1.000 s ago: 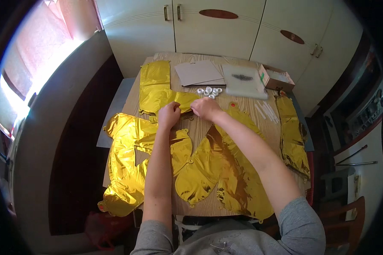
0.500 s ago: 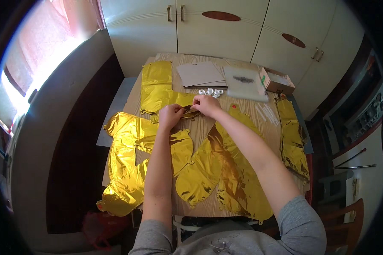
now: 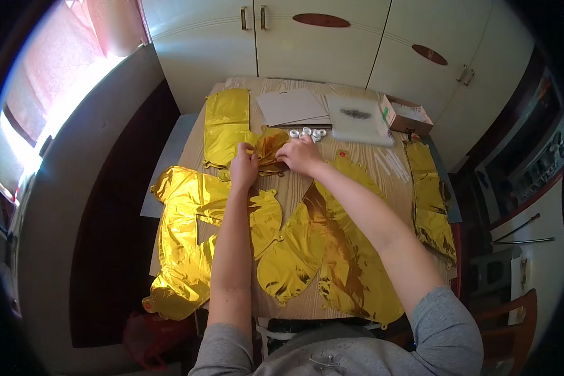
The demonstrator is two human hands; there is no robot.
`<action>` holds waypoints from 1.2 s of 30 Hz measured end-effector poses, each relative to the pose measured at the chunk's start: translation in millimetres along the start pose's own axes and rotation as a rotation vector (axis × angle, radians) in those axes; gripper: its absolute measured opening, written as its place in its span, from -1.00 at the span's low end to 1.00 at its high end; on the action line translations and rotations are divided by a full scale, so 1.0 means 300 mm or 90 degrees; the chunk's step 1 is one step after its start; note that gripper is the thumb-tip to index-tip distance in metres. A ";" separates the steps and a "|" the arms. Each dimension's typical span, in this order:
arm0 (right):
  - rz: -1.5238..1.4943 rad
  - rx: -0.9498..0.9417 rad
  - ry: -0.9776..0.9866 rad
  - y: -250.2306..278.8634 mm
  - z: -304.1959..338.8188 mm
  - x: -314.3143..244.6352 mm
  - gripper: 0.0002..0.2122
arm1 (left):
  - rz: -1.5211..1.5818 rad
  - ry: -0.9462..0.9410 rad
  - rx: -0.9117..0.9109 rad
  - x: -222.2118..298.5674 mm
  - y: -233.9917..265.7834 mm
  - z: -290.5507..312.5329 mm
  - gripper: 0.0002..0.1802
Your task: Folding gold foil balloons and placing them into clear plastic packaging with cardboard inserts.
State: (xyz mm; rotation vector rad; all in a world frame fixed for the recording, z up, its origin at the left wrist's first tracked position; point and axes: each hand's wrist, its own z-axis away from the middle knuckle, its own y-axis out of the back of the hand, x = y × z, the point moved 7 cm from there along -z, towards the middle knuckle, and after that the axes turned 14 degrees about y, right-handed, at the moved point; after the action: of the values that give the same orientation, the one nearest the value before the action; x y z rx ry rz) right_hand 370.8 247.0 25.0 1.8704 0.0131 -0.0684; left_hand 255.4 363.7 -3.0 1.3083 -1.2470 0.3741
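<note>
A flat gold foil balloon lies at the table's far left, its right-hand part lifted and folded between my hands. My left hand pinches the foil's edge with thumb and fingers. On the other side of the raised fold, my right hand is closed on the same foil. Below my left forearm spreads a second gold foil balloon, creased and shiny. A larger gold foil balloon lies under my right forearm, with a small red spot near its top.
White ribbon rolls sit just beyond my right hand. Behind are grey-white cards, a clear plastic packet and an open box. White straws and a folded gold foil balloon lie to the right.
The foil between my hands has been raised and spread into a fold. My hands have moved slightly apart, and my right hand is a little lower.
</note>
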 end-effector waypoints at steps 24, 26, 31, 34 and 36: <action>0.182 0.244 0.297 0.072 0.038 -0.225 -0.87 | -0.065 -0.074 -0.032 -0.002 -0.007 -0.013 -0.78; 0.217 0.245 0.383 0.003 0.065 -0.253 -0.87 | -0.044 -0.058 -0.037 -0.007 -0.017 -0.013 -0.79; 0.186 0.066 0.104 -0.051 0.052 -0.183 -0.82 | -0.036 -0.059 -0.001 -0.021 -0.011 -0.019 -0.80; 0.172 0.034 -0.014 -0.022 0.045 -0.164 -0.76 | 0.009 -0.051 0.011 -0.022 0.007 -0.024 -0.80; 0.145 0.044 -0.071 -0.033 0.044 -0.129 -0.73 | 0.017 -0.051 0.027 -0.006 0.020 -0.017 -0.80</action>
State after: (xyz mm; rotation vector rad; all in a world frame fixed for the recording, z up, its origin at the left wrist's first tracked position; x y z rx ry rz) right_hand 331.1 238.2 13.7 1.9224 -0.2827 -0.0159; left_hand 252.4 370.5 -0.4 1.3543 -1.3309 0.3729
